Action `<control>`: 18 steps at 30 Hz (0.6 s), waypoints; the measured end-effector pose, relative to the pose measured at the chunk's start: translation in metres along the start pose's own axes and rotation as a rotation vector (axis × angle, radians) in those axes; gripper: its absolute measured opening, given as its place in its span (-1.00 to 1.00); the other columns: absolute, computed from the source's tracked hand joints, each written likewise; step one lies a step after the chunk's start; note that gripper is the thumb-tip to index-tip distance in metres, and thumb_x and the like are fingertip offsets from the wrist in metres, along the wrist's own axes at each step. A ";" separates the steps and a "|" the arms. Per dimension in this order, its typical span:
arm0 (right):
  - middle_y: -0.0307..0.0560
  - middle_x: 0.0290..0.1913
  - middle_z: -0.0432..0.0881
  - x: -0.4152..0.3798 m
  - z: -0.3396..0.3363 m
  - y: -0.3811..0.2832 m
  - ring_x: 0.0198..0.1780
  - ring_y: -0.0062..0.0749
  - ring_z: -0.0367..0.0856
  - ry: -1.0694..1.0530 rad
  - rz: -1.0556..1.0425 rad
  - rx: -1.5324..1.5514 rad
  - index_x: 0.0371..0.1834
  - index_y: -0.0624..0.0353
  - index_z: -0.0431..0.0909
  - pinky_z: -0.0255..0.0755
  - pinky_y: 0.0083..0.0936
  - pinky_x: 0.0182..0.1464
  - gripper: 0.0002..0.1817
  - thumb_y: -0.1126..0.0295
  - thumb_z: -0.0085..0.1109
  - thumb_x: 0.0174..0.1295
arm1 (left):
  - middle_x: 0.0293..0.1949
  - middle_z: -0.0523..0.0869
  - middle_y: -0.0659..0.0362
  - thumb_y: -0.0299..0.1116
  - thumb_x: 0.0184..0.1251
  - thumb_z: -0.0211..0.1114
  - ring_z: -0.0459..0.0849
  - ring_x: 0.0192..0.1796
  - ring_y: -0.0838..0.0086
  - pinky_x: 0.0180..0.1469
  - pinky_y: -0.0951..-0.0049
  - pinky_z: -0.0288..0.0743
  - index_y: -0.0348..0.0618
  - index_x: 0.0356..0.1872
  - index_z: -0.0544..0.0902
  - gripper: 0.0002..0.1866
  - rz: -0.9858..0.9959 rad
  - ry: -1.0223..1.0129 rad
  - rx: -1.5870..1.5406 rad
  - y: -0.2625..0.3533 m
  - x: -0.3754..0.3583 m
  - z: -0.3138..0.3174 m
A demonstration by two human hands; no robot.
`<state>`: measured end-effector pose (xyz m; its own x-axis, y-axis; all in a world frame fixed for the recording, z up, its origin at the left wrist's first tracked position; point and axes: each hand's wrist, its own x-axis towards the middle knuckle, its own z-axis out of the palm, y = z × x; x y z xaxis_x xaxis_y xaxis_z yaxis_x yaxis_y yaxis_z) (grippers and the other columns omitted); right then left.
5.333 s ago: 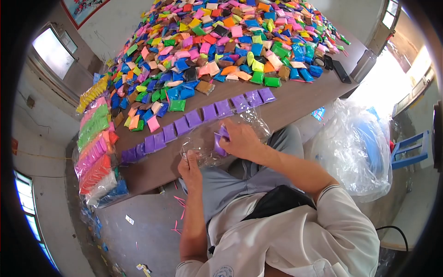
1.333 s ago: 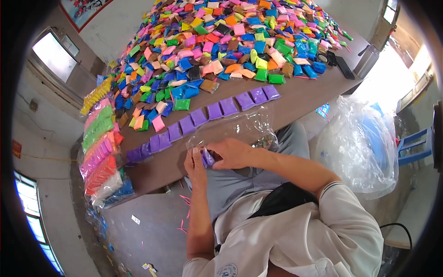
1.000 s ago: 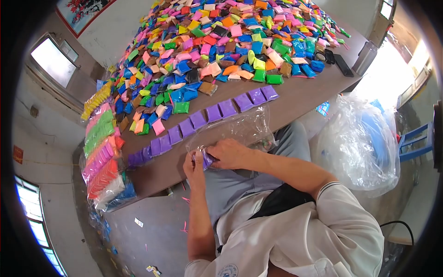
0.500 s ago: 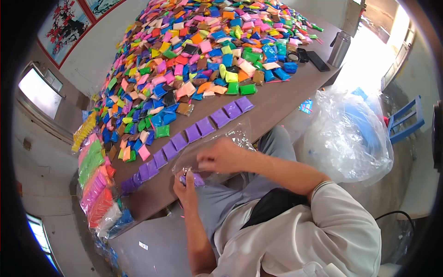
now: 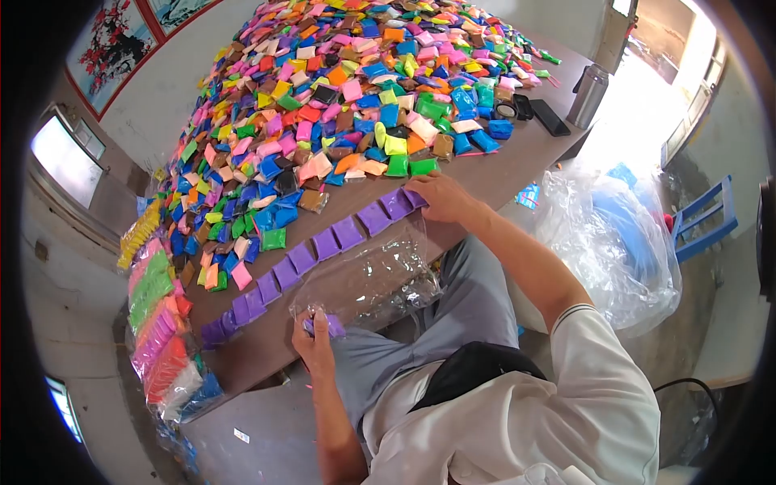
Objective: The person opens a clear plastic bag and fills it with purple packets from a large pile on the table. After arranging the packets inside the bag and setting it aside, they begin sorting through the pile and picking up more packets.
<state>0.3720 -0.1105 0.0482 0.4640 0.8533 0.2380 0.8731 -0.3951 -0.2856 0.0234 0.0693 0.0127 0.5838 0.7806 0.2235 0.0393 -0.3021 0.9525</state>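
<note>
A row of purple packets (image 5: pixel 325 243) lies slantwise along the front of the brown table (image 5: pixel 356 194). My right hand (image 5: pixel 440 196) is at the row's upper right end, fingers closed over the last purple packet. Lower down, near the table's front edge, my left hand (image 5: pixel 314 338) grips a purple packet (image 5: pixel 334 326), with the thumb on top. A clear plastic bag (image 5: pixel 364 279) spreads from beside my left hand toward the right, below the row.
Behind the row rises a large heap of coloured packets (image 5: pixel 323 105). Bagged packets (image 5: pixel 162 323) line the left edge. At the right are a phone (image 5: pixel 550 118), a steel flask (image 5: pixel 588 97), a big clear bag (image 5: pixel 606 242) and a blue chair (image 5: pixel 705 217).
My right hand has moved from near my left hand up and right to the end of the purple row. The clear bag now shows more fully. The view has shifted slightly.
</note>
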 end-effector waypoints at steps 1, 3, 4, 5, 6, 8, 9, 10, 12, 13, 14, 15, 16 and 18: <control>-0.06 0.12 0.59 -0.002 0.001 0.000 0.21 -0.04 0.48 0.048 -0.001 0.010 0.15 0.11 0.51 0.38 -0.24 0.26 -0.45 0.44 0.26 -0.03 | -0.23 0.65 0.23 -0.20 0.38 0.32 0.52 -0.20 0.58 -0.13 0.51 0.44 -0.33 -0.13 0.64 -0.67 -0.005 -0.006 0.009 0.000 0.001 0.000; -0.04 0.08 0.61 -0.006 0.004 0.001 0.16 -0.04 0.52 0.136 -0.009 0.027 0.13 0.11 0.52 0.42 -0.24 0.22 -0.46 0.43 0.25 -0.03 | -0.22 0.65 0.22 -0.20 0.38 0.32 0.52 -0.19 0.57 -0.12 0.50 0.45 -0.33 -0.13 0.64 -0.67 -0.021 -0.011 0.020 -0.003 0.000 -0.002; -0.02 0.06 0.61 -0.005 0.007 0.002 0.14 -0.04 0.53 0.154 0.025 0.045 0.12 0.10 0.52 0.43 -0.22 0.19 -0.48 0.43 0.25 -0.03 | -0.23 0.65 0.22 -0.20 0.38 0.32 0.52 -0.20 0.57 -0.13 0.50 0.45 -0.33 -0.14 0.64 -0.67 -0.009 0.003 0.010 -0.004 0.000 -0.001; -0.01 0.04 0.62 -0.005 0.010 0.003 0.11 -0.04 0.55 0.171 0.060 0.062 0.11 0.10 0.53 0.45 -0.21 0.16 -0.49 0.42 0.25 -0.02 | -0.23 0.65 0.22 -0.20 0.38 0.32 0.52 -0.20 0.57 -0.14 0.49 0.45 -0.33 -0.14 0.64 -0.68 0.001 0.015 -0.002 -0.004 -0.001 0.000; 0.00 0.02 0.63 -0.005 0.010 0.002 0.08 -0.04 0.57 0.189 0.094 0.079 0.10 0.10 0.54 0.47 -0.19 0.13 -0.50 0.41 0.25 -0.02 | -0.23 0.65 0.22 -0.21 0.38 0.32 0.52 -0.21 0.57 -0.15 0.49 0.45 -0.33 -0.15 0.64 -0.68 0.012 0.028 -0.014 -0.005 -0.001 0.001; 0.02 -0.01 0.63 -0.004 0.012 -0.002 0.05 -0.02 0.58 0.269 0.091 0.098 0.07 0.11 0.54 0.48 -0.18 0.10 -0.54 0.40 0.24 0.01 | -0.23 0.65 0.20 -0.20 0.39 0.31 0.53 -0.20 0.54 -0.14 0.48 0.45 -0.33 -0.15 0.64 -0.68 0.033 0.009 -0.025 -0.008 0.000 0.001; 0.03 -0.02 0.63 -0.004 0.012 -0.007 0.04 -0.02 0.58 0.303 0.090 0.110 0.05 0.11 0.53 0.49 -0.17 0.08 -0.56 0.39 0.23 0.02 | -0.24 0.65 0.19 -0.20 0.39 0.31 0.53 -0.20 0.53 -0.13 0.48 0.45 -0.33 -0.15 0.64 -0.68 0.038 0.001 -0.028 -0.009 -0.002 -0.001; 0.02 -0.01 0.63 -0.001 0.011 -0.012 0.05 -0.02 0.58 0.302 0.058 0.106 0.06 0.11 0.53 0.48 -0.18 0.09 -0.55 0.37 0.24 0.03 | -0.23 0.65 0.18 -0.20 0.39 0.31 0.54 -0.20 0.52 -0.12 0.47 0.45 -0.33 -0.15 0.64 -0.68 0.026 0.001 -0.014 -0.010 -0.003 -0.001; 0.01 0.03 0.62 0.002 0.010 -0.023 0.08 -0.03 0.57 0.301 0.000 0.105 0.07 0.11 0.53 0.47 -0.19 0.11 -0.55 0.34 0.26 0.04 | -0.23 0.66 0.16 -0.19 0.39 0.30 0.55 -0.20 0.49 -0.10 0.46 0.46 -0.33 -0.15 0.64 -0.68 0.003 -0.002 0.019 -0.008 -0.002 -0.002; -0.01 0.07 0.61 0.002 0.012 -0.024 0.11 -0.04 0.56 0.263 -0.063 0.115 0.09 0.11 0.52 0.47 -0.20 0.13 -0.53 0.34 0.28 0.04 | -0.23 0.66 0.16 -0.19 0.39 0.30 0.55 -0.20 0.49 -0.10 0.45 0.46 -0.33 -0.15 0.64 -0.67 0.009 -0.004 0.024 -0.007 -0.003 -0.001; -0.02 0.10 0.59 0.003 0.013 -0.026 0.14 -0.05 0.55 0.226 -0.127 0.127 0.11 0.12 0.51 0.46 -0.22 0.14 -0.51 0.33 0.29 0.04 | -0.24 0.66 0.16 -0.19 0.39 0.29 0.55 -0.20 0.49 -0.09 0.44 0.46 -0.33 -0.15 0.64 -0.67 0.016 -0.005 0.031 -0.006 -0.003 -0.002; -0.04 0.14 0.58 0.005 0.013 -0.027 0.17 -0.05 0.54 0.192 -0.192 0.137 0.13 0.12 0.50 0.45 -0.23 0.16 -0.48 0.33 0.31 0.05 | -0.24 0.66 0.16 -0.19 0.39 0.29 0.55 -0.20 0.48 -0.09 0.43 0.46 -0.32 -0.15 0.64 -0.67 0.026 -0.006 0.036 -0.005 -0.002 -0.002; -0.06 0.18 0.56 0.007 0.010 -0.027 0.19 -0.07 0.53 0.136 -0.186 0.158 0.15 0.12 0.49 0.44 -0.23 0.18 -0.46 0.32 0.33 0.04 | -0.24 0.66 0.16 -0.19 0.39 0.29 0.56 -0.20 0.48 -0.09 0.43 0.46 -0.32 -0.15 0.64 -0.67 0.041 0.005 0.044 -0.006 -0.001 -0.002; -0.10 0.25 0.52 0.009 0.002 -0.023 0.24 -0.09 0.51 0.019 -0.176 0.200 0.19 0.11 0.48 0.43 -0.24 0.22 -0.41 0.29 0.36 0.03 | -0.24 0.67 0.17 -0.19 0.39 0.29 0.57 -0.20 0.48 -0.08 0.42 0.46 -0.32 -0.16 0.65 -0.68 0.069 0.029 0.060 -0.007 -0.002 -0.001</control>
<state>0.3558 -0.0930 0.0551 0.3124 0.8955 0.3171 0.8944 -0.1648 -0.4158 0.0214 0.0700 0.0059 0.5634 0.7717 0.2952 0.0483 -0.3874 0.9206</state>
